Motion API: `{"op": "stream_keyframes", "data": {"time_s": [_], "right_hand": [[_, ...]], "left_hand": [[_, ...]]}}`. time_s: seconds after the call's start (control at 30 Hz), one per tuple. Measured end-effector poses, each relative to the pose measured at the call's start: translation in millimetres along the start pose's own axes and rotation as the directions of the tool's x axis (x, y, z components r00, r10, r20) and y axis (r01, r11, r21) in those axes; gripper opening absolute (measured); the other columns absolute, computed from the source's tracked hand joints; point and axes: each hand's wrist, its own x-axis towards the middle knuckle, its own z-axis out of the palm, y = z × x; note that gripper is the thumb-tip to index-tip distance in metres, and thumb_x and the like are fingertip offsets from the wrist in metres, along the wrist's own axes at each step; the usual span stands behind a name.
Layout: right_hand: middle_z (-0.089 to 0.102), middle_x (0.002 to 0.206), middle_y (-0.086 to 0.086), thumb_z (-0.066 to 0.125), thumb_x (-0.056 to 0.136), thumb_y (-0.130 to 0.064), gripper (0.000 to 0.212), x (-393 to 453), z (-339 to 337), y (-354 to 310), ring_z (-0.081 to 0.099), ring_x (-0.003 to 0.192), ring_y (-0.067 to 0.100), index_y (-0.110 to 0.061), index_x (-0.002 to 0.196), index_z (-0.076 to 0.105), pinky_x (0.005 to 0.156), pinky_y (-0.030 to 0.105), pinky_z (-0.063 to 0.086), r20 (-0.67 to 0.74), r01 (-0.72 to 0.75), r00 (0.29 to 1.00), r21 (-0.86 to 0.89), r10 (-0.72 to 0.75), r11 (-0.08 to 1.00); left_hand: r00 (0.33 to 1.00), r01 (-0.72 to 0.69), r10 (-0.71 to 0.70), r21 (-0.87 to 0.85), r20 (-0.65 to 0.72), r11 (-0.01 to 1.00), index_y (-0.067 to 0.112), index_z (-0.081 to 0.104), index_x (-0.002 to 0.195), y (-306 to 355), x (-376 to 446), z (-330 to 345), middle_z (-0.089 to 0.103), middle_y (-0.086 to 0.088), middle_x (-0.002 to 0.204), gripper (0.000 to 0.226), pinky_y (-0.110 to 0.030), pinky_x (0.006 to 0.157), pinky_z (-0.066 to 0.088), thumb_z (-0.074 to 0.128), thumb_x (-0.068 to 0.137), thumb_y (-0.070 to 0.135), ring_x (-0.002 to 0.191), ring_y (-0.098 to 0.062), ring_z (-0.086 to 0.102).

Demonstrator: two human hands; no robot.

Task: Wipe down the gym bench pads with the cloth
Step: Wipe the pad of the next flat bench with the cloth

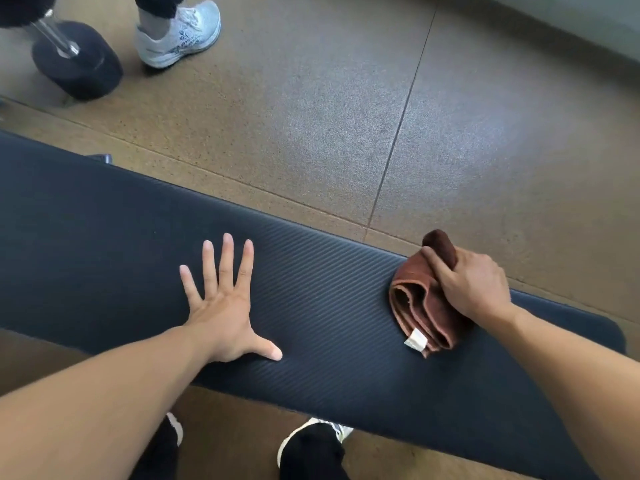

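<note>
A long dark navy ribbed bench pad (104, 237) runs from the left edge down to the lower right. My left hand (225, 306) lies flat on its middle, fingers spread, holding nothing. Near the pad's right end, my right hand (474, 282) grips a folded brown cloth (419, 306) with a small white tag, pressing it onto the pad. Part of the cloth is hidden under my fingers.
A black dumbbell (76, 58) lies on the brown rubber floor (346, 116) at the top left, beside another person's white sneaker (180, 32). My own shoes (311, 441) show below the bench. A pale wall base (588, 26) runs along the top right.
</note>
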Motion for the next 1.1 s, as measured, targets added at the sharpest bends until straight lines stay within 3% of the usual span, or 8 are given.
{"op": "stream_keyframes", "data": {"time_s": [0.17, 0.33, 0.43, 0.5, 0.63, 0.83, 0.97, 1.1], "right_hand": [[0.072, 0.111, 0.026, 0.033, 0.103, -0.064, 0.059, -2, 13, -58, 0.066, 0.106, 0.047, -0.021, 0.116, 0.071, 0.090, 0.046, 0.047, -0.064, -0.113, 0.992, -0.002, 0.113, 0.994], [0.074, 0.111, 0.017, 0.032, 0.105, -0.061, 0.050, -5, 33, -183, 0.067, 0.105, 0.041, -0.026, 0.116, 0.066, 0.085, 0.043, 0.045, -0.066, 0.073, 0.995, 0.052, -0.069, 0.996], [0.072, 0.119, 0.015, 0.033, 0.105, -0.061, 0.049, 0, 37, -255, 0.066, 0.111, 0.039, -0.028, 0.126, 0.062, 0.089, 0.042, 0.046, 0.003, 0.159, 0.987, 0.079, -0.160, 0.984], [0.071, 0.125, 0.010, 0.036, 0.104, -0.061, 0.046, -1, 43, -302, 0.064, 0.118, 0.036, -0.032, 0.132, 0.059, 0.095, 0.042, 0.044, 0.038, 0.249, 0.966, 0.142, -0.257, 0.958], [0.053, 0.148, 0.003, 0.038, 0.104, -0.059, 0.054, -15, 65, -369, 0.043, 0.141, 0.029, -0.031, 0.151, 0.041, 0.118, 0.046, 0.022, 0.039, 0.428, 0.900, 0.100, -0.434, 0.898], [0.022, 0.172, -0.005, 0.023, 0.102, -0.066, 0.072, -43, 82, -348, 0.009, 0.161, 0.023, -0.031, 0.164, 0.025, 0.129, 0.050, 0.002, -0.007, 0.588, 0.806, -0.104, -0.591, 0.802], [0.015, 0.172, -0.008, 0.024, 0.106, -0.062, 0.066, -83, 104, -352, -0.001, 0.161, 0.021, -0.032, 0.164, 0.023, 0.129, 0.049, 0.003, 0.074, 0.677, 0.730, -0.219, -0.680, 0.703], [0.007, 0.174, -0.009, 0.025, 0.106, -0.060, 0.067, -62, 111, -399, -0.007, 0.161, 0.021, -0.033, 0.166, 0.013, 0.129, 0.049, 0.001, 0.047, 0.641, 0.756, -0.252, -0.652, 0.725]], "left_hand": [[0.998, -0.061, 0.061, 0.004, -0.007, 0.998, 0.021, -0.056, 0.133, -6, 1, 2, -0.068, -0.008, 0.133, 0.172, -0.071, 0.108, -0.023, 0.076, 0.044, 0.086, 0.123, -0.037, -0.062], [0.971, -0.237, 0.239, 0.091, -0.016, 0.967, 0.021, -0.051, 0.138, -25, -1, -2, -0.065, -0.009, 0.137, 0.161, -0.066, 0.109, -0.026, 0.080, 0.060, 0.073, 0.127, -0.037, -0.058], [0.874, -0.418, 0.469, 0.299, -0.124, 0.858, 0.018, -0.030, 0.154, -87, -12, -4, -0.043, -0.003, 0.158, 0.132, -0.052, 0.123, -0.012, 0.067, 0.081, 0.068, 0.144, -0.025, -0.042], [0.804, -0.436, 0.562, 0.450, -0.193, 0.779, 0.016, -0.017, 0.159, -152, -14, -8, -0.027, -0.004, 0.165, 0.111, -0.046, 0.126, -0.002, 0.049, 0.090, 0.072, 0.151, -0.023, -0.028], [0.811, -0.226, 0.394, 0.389, -0.433, 0.893, 0.013, 0.018, 0.161, -254, -12, -34, 0.004, -0.008, 0.170, 0.112, -0.044, 0.125, 0.016, 0.037, 0.080, 0.087, 0.157, -0.025, 0.001], [0.893, -0.110, 0.146, 0.108, -0.426, 0.988, 0.022, -0.016, 0.159, -304, 1, -48, -0.026, 0.002, 0.166, 0.139, -0.050, 0.125, -0.006, 0.045, 0.061, 0.098, 0.151, -0.017, -0.028], [0.874, -0.155, 0.146, 0.018, -0.464, 0.988, 0.023, -0.019, 0.159, -308, 6, -39, -0.033, 0.004, 0.163, 0.141, -0.050, 0.123, -0.014, 0.053, 0.061, 0.095, 0.148, -0.015, -0.036], [0.863, -0.191, 0.168, 0.001, -0.477, 0.982, 0.022, -0.024, 0.157, -312, 8, -38, -0.039, 0.004, 0.161, 0.141, -0.052, 0.122, -0.015, 0.054, 0.063, 0.094, 0.145, -0.016, -0.041]]}}
